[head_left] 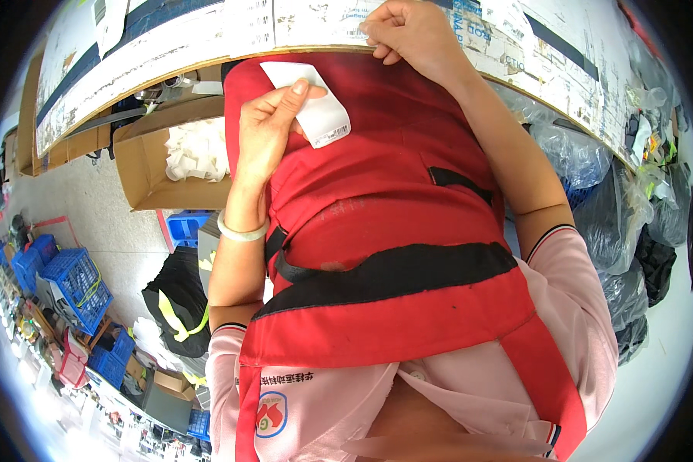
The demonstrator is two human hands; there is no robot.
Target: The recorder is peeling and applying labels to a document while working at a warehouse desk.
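My left hand (268, 123) is closed on a white paper label (321, 115) with small barcode print at its lower corner, thumb lying across its face. The label is held over the red apron (377, 138) in front of my body, just short of the table edge. Above the near part of the worktable (316, 27), my right hand (416, 35) has its fingers curled inward. Whether anything is pinched between those fingertips is hidden.
Below the table on the left, an open cardboard box (142, 158) holds crumpled white paper (196, 150). Blue plastic crates (77, 285) and a black bag (177, 296) are on the floor further left. Clear plastic bags (574, 154) crowd the right side.
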